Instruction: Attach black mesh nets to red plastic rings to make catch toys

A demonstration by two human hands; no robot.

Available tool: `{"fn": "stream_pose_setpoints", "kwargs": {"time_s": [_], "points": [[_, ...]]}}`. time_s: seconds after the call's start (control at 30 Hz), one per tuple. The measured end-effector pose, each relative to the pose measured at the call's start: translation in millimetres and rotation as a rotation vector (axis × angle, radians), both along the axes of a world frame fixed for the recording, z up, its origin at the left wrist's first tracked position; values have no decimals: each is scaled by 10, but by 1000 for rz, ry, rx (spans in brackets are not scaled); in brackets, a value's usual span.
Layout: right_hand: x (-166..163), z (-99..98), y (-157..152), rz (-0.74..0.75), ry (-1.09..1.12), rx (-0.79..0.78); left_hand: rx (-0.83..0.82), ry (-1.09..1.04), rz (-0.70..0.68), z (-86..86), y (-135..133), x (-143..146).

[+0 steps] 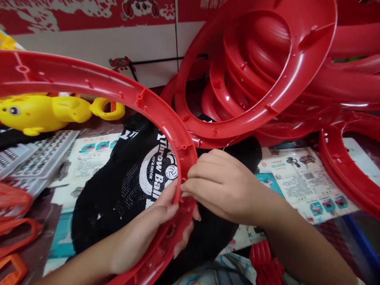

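My left hand (151, 223) is wrapped around a large red plastic ring (154, 113), its thumb on the near edge and its fingertips showing on the other side. The hollow, ribbed side of the ring faces me. My right hand (225, 186) is closed in a pinch against the ring's channel, and whatever lies between its fingertips is hidden. Under the ring, black mesh cloth (113, 198) printed with white "Throw Ball" lettering spreads over the table.
More red rings (279, 103) are heaped at the back right. A yellow fish-shaped toy (35, 113) lies at the left, above a compartment tray (44, 158) of small metal parts. Orange plastic pieces (18, 233) sit at the lower left. Printed cardboard (299, 178) covers part of the table.
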State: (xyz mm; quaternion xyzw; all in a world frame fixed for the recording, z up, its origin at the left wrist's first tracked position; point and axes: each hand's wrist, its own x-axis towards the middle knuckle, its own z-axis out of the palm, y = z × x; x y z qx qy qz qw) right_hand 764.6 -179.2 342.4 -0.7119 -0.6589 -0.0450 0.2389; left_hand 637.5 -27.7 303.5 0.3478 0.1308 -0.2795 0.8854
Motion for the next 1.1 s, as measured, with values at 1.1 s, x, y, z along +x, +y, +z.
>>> {"fn": "stream_pose_setpoints", "kwargs": {"time_s": [1.1], "points": [[-3, -68, 28, -5, 55, -38, 333, -92, 121, -56, -135, -67]]}}
